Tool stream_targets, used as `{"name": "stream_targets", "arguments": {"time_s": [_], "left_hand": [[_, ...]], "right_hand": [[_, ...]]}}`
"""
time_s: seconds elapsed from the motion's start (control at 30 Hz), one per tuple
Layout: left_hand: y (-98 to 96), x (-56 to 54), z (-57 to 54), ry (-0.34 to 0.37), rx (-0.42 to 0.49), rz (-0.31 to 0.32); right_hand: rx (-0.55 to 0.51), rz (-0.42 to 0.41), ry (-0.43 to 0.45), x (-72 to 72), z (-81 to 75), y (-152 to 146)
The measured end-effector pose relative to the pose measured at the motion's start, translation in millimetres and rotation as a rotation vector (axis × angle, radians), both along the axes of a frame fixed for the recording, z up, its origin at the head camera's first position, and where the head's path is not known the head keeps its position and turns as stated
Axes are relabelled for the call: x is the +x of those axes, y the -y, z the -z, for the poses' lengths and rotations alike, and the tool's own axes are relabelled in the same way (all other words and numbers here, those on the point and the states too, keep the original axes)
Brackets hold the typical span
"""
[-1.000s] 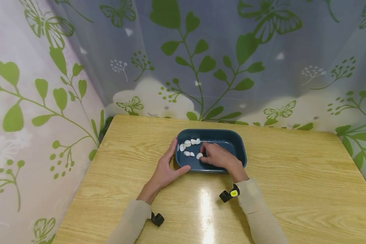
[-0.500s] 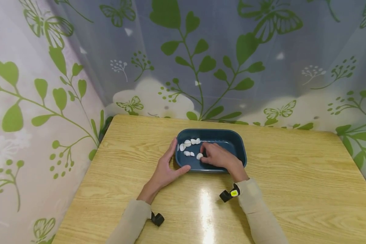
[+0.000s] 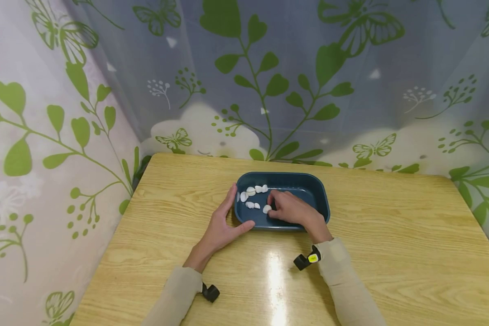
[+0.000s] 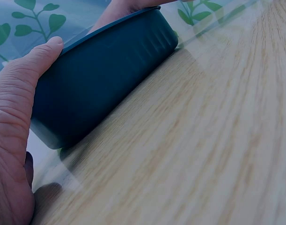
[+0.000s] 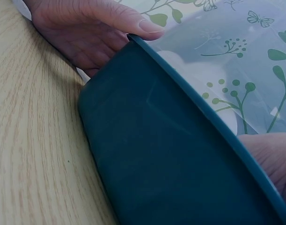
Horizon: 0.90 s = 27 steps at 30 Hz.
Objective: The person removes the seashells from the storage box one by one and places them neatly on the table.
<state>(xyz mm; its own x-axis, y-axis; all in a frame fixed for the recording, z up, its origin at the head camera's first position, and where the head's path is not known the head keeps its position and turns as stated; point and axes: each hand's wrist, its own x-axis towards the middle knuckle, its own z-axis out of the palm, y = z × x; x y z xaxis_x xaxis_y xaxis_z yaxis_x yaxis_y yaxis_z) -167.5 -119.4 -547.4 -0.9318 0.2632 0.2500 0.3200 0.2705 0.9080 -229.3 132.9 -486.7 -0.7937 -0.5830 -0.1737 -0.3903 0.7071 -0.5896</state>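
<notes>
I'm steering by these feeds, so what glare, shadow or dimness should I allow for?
Head: a bright glare streak on the table, clear of the blue tray; left wrist: dim, with a dark shadow beside the left hand; right wrist: also dim.

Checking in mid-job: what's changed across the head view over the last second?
Nothing visibly moved, and nothing was taken hold of or let go. The left hand stays against the dark blue tray, thumb on its rim. The right hand is still inside, fingertips at one white piece; whether they pinch it is unclear. The other white pieces lie as before.
</notes>
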Motion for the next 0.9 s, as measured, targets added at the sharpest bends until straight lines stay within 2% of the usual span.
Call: {"name": "stream_targets", "arguments": {"time_s": [0.37, 0.67, 0.9], "left_hand": [[0.0, 1.0, -0.7, -0.001, 0.004, -0.005], [-1.7, 1.2, 2.0, 0.0, -0.01, -0.005], [0.0, 0.3, 1.2, -0.011, -0.009, -0.006]], "right_hand": [[-0.003, 0.0, -0.027, 0.8, -2.5, 0], [-0.016, -0.005, -0.053, 9.8, -9.9, -4], [-0.009, -0.006, -0.111, 20.2, -16.5, -7]]}}
